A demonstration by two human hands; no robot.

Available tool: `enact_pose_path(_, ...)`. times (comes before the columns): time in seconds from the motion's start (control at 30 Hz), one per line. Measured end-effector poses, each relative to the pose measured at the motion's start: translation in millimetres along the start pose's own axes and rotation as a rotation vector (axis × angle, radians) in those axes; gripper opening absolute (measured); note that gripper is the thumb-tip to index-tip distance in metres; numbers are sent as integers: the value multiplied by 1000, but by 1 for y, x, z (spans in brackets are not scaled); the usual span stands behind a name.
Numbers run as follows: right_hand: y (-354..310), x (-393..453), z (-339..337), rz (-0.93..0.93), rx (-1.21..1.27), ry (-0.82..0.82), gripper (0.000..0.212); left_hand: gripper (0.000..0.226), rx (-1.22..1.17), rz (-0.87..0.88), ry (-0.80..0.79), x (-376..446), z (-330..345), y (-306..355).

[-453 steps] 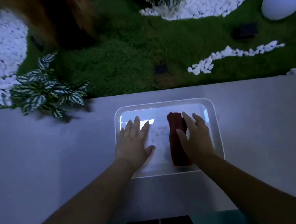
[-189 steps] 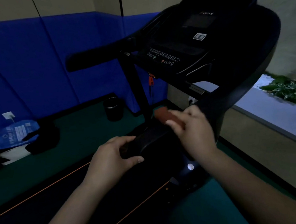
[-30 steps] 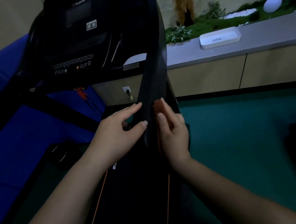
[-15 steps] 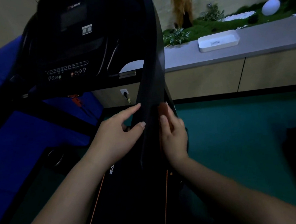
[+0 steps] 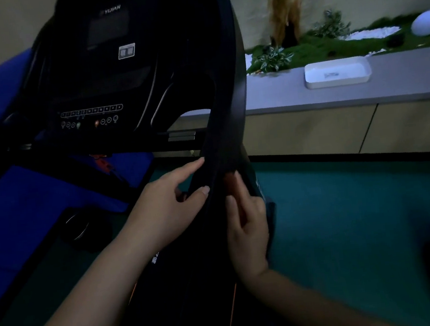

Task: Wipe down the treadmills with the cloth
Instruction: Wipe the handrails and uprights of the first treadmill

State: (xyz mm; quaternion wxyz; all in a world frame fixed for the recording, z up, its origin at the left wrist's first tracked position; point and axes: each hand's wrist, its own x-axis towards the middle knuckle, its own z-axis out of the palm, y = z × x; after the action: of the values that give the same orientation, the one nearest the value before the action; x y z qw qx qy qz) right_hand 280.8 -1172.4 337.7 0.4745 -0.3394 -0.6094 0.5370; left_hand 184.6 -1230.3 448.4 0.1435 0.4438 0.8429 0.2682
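Dim light fills the room: teal floor (image 5: 346, 215), blue padding (image 5: 14, 210) to the left, and a long grey counter (image 5: 399, 82) along the far wall carrying a white tray (image 5: 337, 73) in front of a strip of moss and pebbles. A black treadmill (image 5: 109, 75) rises in the foreground, its right upright (image 5: 224, 114) sloping down between the two forearms. The left hand (image 5: 165, 208) reaches in from the lower left, forefinger stretched along the upright's left edge and thumb laid on its face, the other fingers loosely bent. The right hand (image 5: 246, 223) stands on edge against the upright's right side, fingers straight and pressing the reddish cloth (image 5: 228, 181) onto it; only a sliver of cloth shows above the fingers. Compared with half a second ago, both hands sit in much the same place on the upright. Open floor lies to the right of the treadmill, up to the counter's cabinets.
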Motion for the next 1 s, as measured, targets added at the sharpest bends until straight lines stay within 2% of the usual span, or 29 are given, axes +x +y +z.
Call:
enact_pose_path(0.1,0,37,6,-101,-13,-15,46,55,15,-5,-10,20,2,4)
enact_pose_path(0.2,9,98,9,-25,-5,11,44,55,6,-7,5,37,5,9)
enact_pose_path(0.3,19,111,5,52,-7,-1,44,55,-5,-4,30,56,9,13)
enact_pose_path(0.4,15,89,4,-106,18,-27,48,56,6,5,43,70,9,15)
enact_pose_path(0.47,15,103,7,-186,7,-53,49,56,11,16,49,78,9,15)
enact_pose_path(0.53,16,141,12,-151,-41,-27,47,56,10,22,50,84,8,15)
enact_pose_path(0.67,20,198,13,35,-34,29,42,57,2,13,58,94,9,17)
enact_pose_path(0.87,16,152,10,-97,3,-53,46,59,31,2,53,116,11,26)
enact_pose_path(1.0,9,223,17,-95,-65,-32,43,58,46,7,47,130,10,30)
